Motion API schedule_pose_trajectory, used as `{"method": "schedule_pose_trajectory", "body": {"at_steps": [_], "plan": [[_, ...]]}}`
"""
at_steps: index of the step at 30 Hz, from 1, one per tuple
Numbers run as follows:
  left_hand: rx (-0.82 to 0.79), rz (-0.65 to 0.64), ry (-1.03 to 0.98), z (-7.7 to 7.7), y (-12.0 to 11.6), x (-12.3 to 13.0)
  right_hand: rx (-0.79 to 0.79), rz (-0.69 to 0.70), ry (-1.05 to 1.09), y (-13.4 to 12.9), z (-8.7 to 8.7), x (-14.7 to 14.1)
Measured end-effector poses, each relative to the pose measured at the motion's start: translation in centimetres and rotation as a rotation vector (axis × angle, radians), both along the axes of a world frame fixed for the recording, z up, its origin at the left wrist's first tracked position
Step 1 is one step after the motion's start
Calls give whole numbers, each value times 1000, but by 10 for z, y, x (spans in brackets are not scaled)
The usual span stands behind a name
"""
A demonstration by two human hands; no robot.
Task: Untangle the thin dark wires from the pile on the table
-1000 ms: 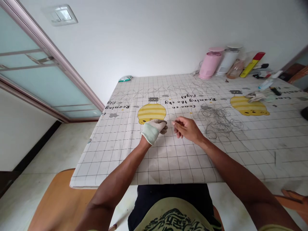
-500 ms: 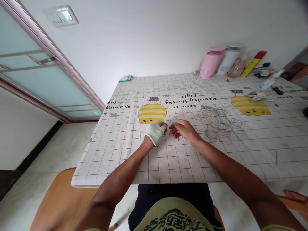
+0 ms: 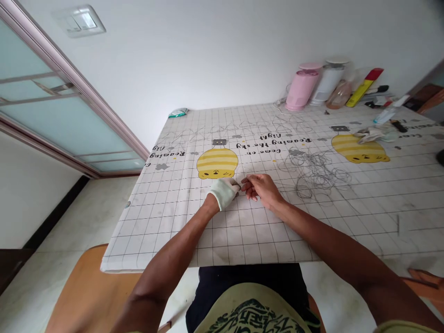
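My left hand (image 3: 225,190), in a pale green-white glove, is closed in a pinch low over the table, just in front of a printed yellow striped bear. At its fingertips shows a thin dark curved strand that looks like wire. Close by on the right, my bare right hand (image 3: 261,187) has thumb and forefinger pinched together, the other fingers curled below. Anything between those fingers is too small to make out. To the right of my hands lies a loose tangle of thin grey wire (image 3: 314,171) on the checked tablecloth (image 3: 166,231).
More thin wire (image 3: 243,127) stretches in loops across the back. Toward the back right stand a pink cylinder-shaped device (image 3: 301,90), a white one (image 3: 328,85), a yellow-red box (image 3: 364,88) and a spray bottle (image 3: 390,111). A crumpled glove (image 3: 374,135) lies at right.
My hands have drawn slightly closer together, with the right fingertips now almost touching the left ones. The whole view has shifted a little. The wire tangle lies as before.
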State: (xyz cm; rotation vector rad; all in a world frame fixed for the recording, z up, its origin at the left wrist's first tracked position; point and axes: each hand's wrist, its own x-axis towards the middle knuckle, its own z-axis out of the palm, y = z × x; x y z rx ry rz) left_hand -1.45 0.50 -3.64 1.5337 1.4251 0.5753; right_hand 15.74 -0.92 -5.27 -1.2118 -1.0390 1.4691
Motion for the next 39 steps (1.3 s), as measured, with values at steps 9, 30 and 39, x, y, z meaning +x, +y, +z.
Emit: {"method": "schedule_pose_trajectory", "body": {"at_steps": [9,30,39], "plan": [[-51,43,-100,25,-1,-8,208,-26,-47,12,10,25],[-49,208,-262,25,3,-10,278,15,-208,8,18,29],[36,181,-587,21,8,-26,274,164,-167,5,21,33]]}}
